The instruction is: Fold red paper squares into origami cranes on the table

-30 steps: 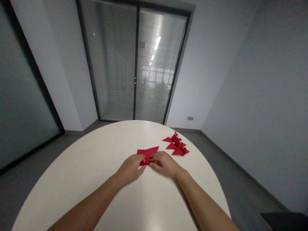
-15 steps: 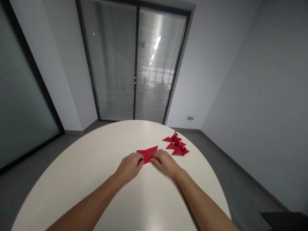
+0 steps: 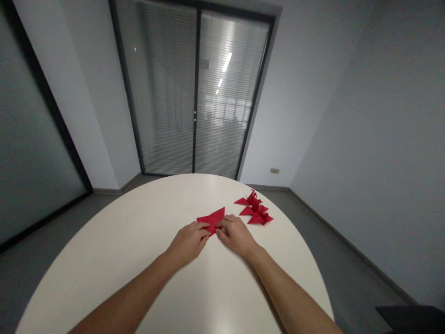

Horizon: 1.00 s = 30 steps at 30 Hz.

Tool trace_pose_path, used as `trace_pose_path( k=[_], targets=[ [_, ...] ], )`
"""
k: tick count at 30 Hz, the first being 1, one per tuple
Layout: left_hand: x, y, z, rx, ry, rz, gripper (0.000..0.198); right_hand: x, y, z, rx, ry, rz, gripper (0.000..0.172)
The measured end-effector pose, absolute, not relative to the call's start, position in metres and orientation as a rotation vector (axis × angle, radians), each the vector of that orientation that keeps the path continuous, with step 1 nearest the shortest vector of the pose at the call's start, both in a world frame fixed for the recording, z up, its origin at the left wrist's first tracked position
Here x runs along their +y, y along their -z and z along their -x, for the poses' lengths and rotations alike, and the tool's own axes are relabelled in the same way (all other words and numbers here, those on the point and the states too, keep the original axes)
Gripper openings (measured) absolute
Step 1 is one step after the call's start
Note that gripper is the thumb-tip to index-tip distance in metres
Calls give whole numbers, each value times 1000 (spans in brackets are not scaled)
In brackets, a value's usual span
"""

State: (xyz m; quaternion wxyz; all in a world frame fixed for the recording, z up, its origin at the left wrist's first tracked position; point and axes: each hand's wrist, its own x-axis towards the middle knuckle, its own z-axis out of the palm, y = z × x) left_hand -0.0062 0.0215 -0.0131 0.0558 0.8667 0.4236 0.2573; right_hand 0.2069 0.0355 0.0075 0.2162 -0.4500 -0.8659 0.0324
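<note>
A piece of folded red paper lies on the white table under both hands, its far corner pointing up and to the right. My left hand has its fingers on the paper's left and near part, with thumb and fingers closed over the edge. From the right, my right hand pinches the paper's near right edge between thumb and fingers. The fingers hide part of the near folds. Several folded red paper cranes sit close together just beyond my right hand.
The round white table curves away on both sides and at the back. Beyond it stands a glass partition with blinds. A wall socket is low on the far wall. A dark object shows at the lower right.
My right hand has shifted slightly left, nearer my left hand. The paper's right side has turned in and its far corner now points more steeply upward. The cranes have not moved.
</note>
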Motion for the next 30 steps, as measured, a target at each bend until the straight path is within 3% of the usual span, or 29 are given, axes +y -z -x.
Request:
trace_pose_path(
  k=[15,22,30],
  targets=[
    [20,4,8,1000,-786,-2629,39,40,5,-221,-2470,-176,1168,57],
    [25,7,19,961,-756,-2599,38,40,5,-223,-2488,-248,1155,57],
    [26,4,20,899,-675,-2577,37,36,-6,-222,-2509,-242,1015,42]
  ],
)
